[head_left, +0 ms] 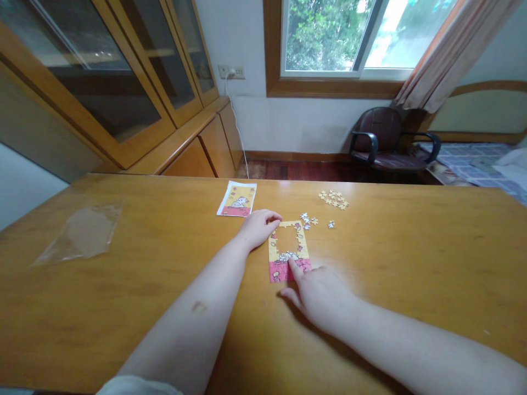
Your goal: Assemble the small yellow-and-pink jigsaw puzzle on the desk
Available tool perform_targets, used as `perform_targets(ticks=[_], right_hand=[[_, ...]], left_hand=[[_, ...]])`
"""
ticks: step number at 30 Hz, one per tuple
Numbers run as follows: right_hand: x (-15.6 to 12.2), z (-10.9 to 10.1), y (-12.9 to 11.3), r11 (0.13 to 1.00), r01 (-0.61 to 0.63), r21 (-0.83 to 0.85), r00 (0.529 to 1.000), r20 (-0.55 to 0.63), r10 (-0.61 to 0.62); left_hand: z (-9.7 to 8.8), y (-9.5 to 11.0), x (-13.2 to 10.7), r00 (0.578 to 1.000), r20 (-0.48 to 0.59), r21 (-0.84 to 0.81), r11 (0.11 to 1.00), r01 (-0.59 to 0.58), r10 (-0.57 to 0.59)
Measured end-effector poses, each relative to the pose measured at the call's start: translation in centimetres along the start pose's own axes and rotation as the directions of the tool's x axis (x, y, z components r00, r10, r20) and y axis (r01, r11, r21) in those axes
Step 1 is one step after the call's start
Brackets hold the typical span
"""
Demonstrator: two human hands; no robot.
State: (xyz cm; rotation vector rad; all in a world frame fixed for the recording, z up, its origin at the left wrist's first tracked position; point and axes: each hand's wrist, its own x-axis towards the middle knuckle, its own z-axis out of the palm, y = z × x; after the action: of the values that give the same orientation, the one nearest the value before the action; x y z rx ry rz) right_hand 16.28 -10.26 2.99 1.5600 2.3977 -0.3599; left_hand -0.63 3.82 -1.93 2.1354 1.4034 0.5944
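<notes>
A partly assembled jigsaw puzzle [290, 269] lies flat on the wooden table. Its frame is yellow above and pink below, around an unfilled middle where the tabletop shows. My left hand [260, 226] rests at the puzzle's upper left corner, fingers bent and thumb slightly apart, with nothing visible in them. With its index finger stretched out, my right hand [325, 299] touches the white figure in the puzzle's lower half; its thumb is spread away and the other fingers are curled. Several loose white-patterned pieces [305, 218] lie just beyond the puzzle's upper right corner.
A picture card [237, 200] with a similar design lies beyond my left hand. Several yellow pieces [334, 199] form a cluster toward the far edge. On the left is a clear plastic bag [86, 230]. An armchair [379, 137] stands beyond the table [411, 263].
</notes>
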Motion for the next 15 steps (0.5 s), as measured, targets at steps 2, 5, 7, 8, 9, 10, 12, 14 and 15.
perform_targets(ticks=[2,5,7,8,9,10,12,14,15], right_hand=[[0.03,-0.03,-0.03,1.000,0.001,0.002,1.000,-0.002,-0.001],[0.07,-0.01,-0.09,1.000,-0.002,0.007,1.000,0.000,0.002],[0.08,-0.01,-0.11,1.000,-0.011,0.013,1.000,0.002,0.010],[0.08,-0.02,-0.10,1.000,-0.016,0.016,1.000,0.003,0.016],[0.08,-0.03,-0.09,1.000,-0.021,0.020,1.000,0.004,0.021],[0.08,-0.05,-0.07,0.999,-0.024,0.023,1.000,0.004,0.024],[0.09,-0.09,0.00,0.999,-0.019,0.031,1.000,-0.003,0.019],[0.15,-0.10,0.10,0.999,-0.012,0.033,1.000,-0.023,0.013],[0.19,-0.07,0.16,0.999,-0.010,0.031,0.999,-0.033,0.011]], left_hand=[[0.02,-0.03,0.00,1.000,-0.001,-0.001,1.000,-0.002,0.002],[-0.03,0.02,-0.03,1.000,-0.001,0.001,1.000,0.002,-0.002],[-0.05,0.03,-0.04,1.000,0.000,0.001,1.000,-0.001,0.001],[-0.05,0.01,-0.04,1.000,0.000,0.001,1.000,-0.004,0.004],[-0.05,-0.02,-0.04,1.000,-0.001,0.001,1.000,-0.007,0.007],[-0.04,-0.06,-0.03,1.000,-0.002,0.001,1.000,-0.010,0.010],[-0.02,-0.14,-0.03,1.000,-0.001,0.003,1.000,-0.010,0.010],[-0.02,-0.15,-0.03,1.000,0.001,0.008,1.000,-0.007,0.007],[-0.02,-0.14,-0.03,1.000,0.002,0.009,1.000,-0.005,0.005]])
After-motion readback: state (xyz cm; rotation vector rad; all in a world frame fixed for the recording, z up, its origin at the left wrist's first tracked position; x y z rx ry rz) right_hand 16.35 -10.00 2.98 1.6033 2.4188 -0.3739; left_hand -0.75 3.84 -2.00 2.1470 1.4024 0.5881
